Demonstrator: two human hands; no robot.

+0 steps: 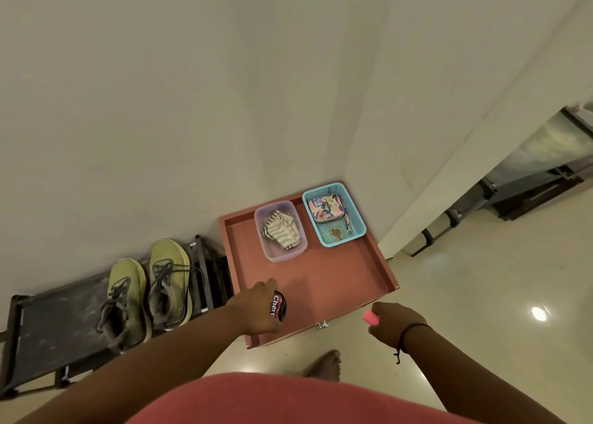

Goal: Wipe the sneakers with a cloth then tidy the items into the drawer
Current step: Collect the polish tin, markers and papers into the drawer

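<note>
A pair of yellow-green sneakers (150,290) with grey laces stands on a low dark shoe rack (48,327) at the left. To their right an orange-brown drawer (340,276) is pulled open. My left hand (256,308) is over the drawer's front left corner, shut on a round black shoe polish tin (278,305). My right hand (391,322) hovers just outside the drawer's front edge, shut on a small pink object (370,317). A striped folded cloth (280,228) lies in a clear plastic box (279,253) at the back of the drawer.
A teal mesh basket (353,231) holding a floral pouch (325,209) and keys (335,232) sits at the drawer's back right. White walls enclose the corner. The glossy floor (465,295) spreads right, and a bare foot (324,364) stands below the drawer.
</note>
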